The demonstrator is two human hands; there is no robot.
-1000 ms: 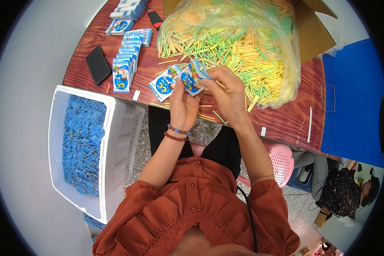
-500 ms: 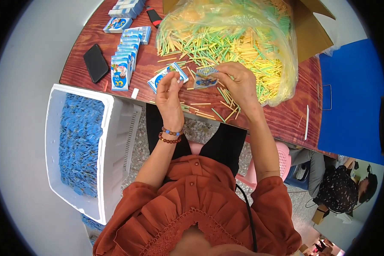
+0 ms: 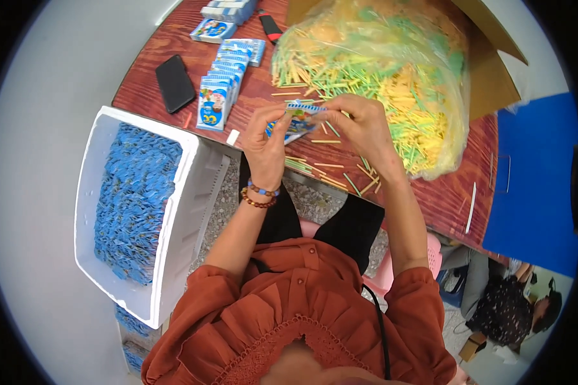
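Observation:
My left hand [image 3: 266,146] and my right hand [image 3: 366,131] meet over the table's near edge. Between them is a small blue-and-white printed packet [image 3: 299,114]. My left fingers and thumb grip its left side, while the right fingertips pinch its upper right edge. Part of the packet is covered by the left fingers, and I cannot tell whether it is sealed. Loose thin sticks [image 3: 327,141], yellow, orange and green, lie under and beside my hands. Behind my right hand, a clear plastic bag [image 3: 372,35] spills a large heap of the same sticks [image 3: 424,122].
Similar packets [image 3: 212,102] overlap in a row at left, beside a black phone [image 3: 175,83]. A red-and-black tool [image 3: 271,29] lies farther back. A white foam box [image 3: 187,154] full of blue packets [image 3: 135,205] stands at left. Cardboard flaps [image 3: 494,90] rise behind the bag; a person [image 3: 504,308] sits at lower right.
My left hand has closed on the packet that the right hand held alone, its fingers now at the left side. The whole view has shifted, moving the table rightward in the picture.

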